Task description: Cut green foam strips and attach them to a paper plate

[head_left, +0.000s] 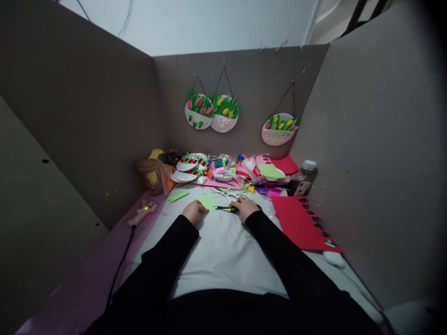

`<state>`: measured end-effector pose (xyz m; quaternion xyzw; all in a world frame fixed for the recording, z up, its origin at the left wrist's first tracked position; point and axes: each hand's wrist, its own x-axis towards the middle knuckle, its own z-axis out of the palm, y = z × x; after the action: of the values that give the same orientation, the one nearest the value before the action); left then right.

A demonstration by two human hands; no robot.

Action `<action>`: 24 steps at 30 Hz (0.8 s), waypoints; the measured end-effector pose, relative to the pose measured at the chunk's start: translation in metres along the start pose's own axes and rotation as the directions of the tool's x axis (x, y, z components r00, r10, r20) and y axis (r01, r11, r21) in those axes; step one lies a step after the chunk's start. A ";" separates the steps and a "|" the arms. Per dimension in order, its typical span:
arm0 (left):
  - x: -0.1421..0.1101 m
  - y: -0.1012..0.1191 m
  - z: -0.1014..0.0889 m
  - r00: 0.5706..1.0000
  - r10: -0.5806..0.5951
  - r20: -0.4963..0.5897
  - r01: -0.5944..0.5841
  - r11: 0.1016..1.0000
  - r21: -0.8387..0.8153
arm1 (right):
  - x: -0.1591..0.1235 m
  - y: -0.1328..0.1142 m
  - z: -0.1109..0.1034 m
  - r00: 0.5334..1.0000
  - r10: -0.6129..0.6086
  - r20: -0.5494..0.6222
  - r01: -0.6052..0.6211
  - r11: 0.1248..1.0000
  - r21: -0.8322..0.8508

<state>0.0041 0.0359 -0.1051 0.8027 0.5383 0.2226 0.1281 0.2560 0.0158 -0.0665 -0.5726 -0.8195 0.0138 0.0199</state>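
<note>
At the middle of the table, my left hand (195, 211) has its fingers closed on the edge of a piece of light green paper (208, 201). To the right, my right hand (246, 208) curls its fingers over a slim black-and-yellow tool (226, 209) whose tip points toward the paper; the hand hides its rear part, so its exact kind is unclear. Just beyond lies a pair of scissors (228, 195) among thin green scraps. A folded strip of green paper (179, 196) rests farther left.
Craft supplies and paper-plate flower baskets (188, 163) crowd the back. Red paper (296, 225) with a scalloped edge lies right, near a bottle (308, 167). A pink glue gun (143, 213) with a black cord and a brown cup (150, 177) are left. Grey partitions (244, 93) surround the table.
</note>
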 end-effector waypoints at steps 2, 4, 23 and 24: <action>0.000 0.002 -0.002 1.000 -0.011 0.003 0.011 1.000 0.010 | -0.001 0.000 0.000 1.000 0.003 0.001 -0.003 1.000 -0.003; 0.000 0.004 -0.003 1.000 -0.015 0.005 0.015 1.000 0.013 | -0.002 0.000 0.000 1.000 0.005 0.001 -0.005 1.000 -0.012; 0.000 0.004 -0.008 0.998 -0.058 0.012 0.058 0.998 0.000 | -0.005 -0.015 0.001 0.999 -0.032 0.015 0.032 0.999 0.013; 0.000 0.005 -0.009 0.998 -0.062 0.013 0.062 0.998 0.001 | -0.006 -0.015 0.001 0.999 -0.036 0.014 0.035 0.999 0.017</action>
<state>0.0036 0.0334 -0.0957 0.7871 0.5622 0.2128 0.1382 0.2441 0.0056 -0.0670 -0.5576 -0.8295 0.0246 0.0189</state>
